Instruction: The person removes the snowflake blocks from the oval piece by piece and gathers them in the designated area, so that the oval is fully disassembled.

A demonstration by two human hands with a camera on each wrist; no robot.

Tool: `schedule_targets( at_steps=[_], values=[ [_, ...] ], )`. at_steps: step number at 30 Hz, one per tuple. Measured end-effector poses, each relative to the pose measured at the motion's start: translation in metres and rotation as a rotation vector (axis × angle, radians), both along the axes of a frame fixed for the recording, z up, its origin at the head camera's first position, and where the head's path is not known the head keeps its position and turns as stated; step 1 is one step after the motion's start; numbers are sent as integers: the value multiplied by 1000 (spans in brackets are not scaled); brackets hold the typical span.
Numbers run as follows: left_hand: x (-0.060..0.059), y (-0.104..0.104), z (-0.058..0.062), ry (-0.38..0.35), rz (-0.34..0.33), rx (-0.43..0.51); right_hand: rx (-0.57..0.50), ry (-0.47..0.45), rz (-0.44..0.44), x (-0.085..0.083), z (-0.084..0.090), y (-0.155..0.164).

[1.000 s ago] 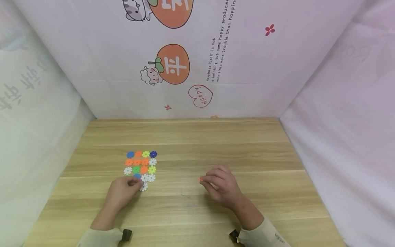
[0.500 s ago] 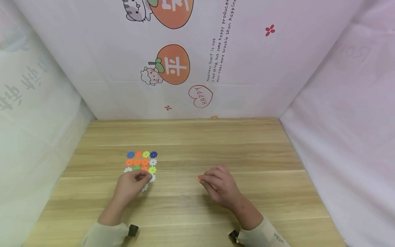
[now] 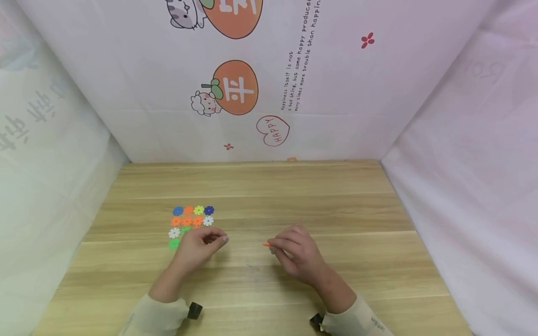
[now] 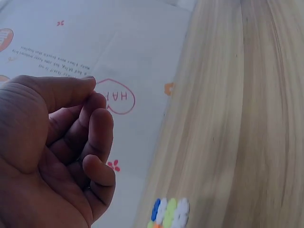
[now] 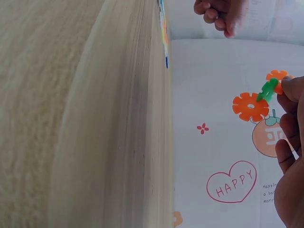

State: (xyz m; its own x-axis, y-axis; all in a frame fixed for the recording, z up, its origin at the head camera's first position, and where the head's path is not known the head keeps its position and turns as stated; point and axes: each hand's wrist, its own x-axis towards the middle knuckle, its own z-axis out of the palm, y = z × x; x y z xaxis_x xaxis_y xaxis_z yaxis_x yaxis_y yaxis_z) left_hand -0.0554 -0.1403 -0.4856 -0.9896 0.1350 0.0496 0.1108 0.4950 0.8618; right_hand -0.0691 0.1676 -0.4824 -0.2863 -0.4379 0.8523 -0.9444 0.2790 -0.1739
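Left of centre in the head view, flat plastic flower pieces (image 3: 191, 219) lie in neat rows on the wooden table (image 3: 336, 205), easy to pick singly. The left hand (image 3: 197, 245), fingers curled, lifts beside them; whether it holds one I cannot tell. The right hand (image 3: 296, 252) pinches joined orange and green pieces (image 5: 261, 97), held up for adding on.

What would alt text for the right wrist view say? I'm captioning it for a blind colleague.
The right hand pinches a small cluster of snowflake discs, two orange joined by one green, in front of a pale printed backdrop. The wooden table fills the left side, and the left hand shows at the top edge.
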Motion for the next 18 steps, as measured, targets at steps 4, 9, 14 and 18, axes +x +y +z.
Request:
schedule_targets(
  at_steps=[4, 9, 14, 18],
  values=[
    [-1, 8, 3, 20, -30, 14, -10, 11, 3, 0, 0, 0],
    [0, 14, 6, 3, -54, 51, -9, 0, -6, 0, 0, 0],
    [2, 24, 6, 47, -115, 83, 4, -23, -14, 1, 0, -2],
    [4, 33, 5, 85, -166, 109, 11, -30, 0, 2, 0, -4]
  ],
)
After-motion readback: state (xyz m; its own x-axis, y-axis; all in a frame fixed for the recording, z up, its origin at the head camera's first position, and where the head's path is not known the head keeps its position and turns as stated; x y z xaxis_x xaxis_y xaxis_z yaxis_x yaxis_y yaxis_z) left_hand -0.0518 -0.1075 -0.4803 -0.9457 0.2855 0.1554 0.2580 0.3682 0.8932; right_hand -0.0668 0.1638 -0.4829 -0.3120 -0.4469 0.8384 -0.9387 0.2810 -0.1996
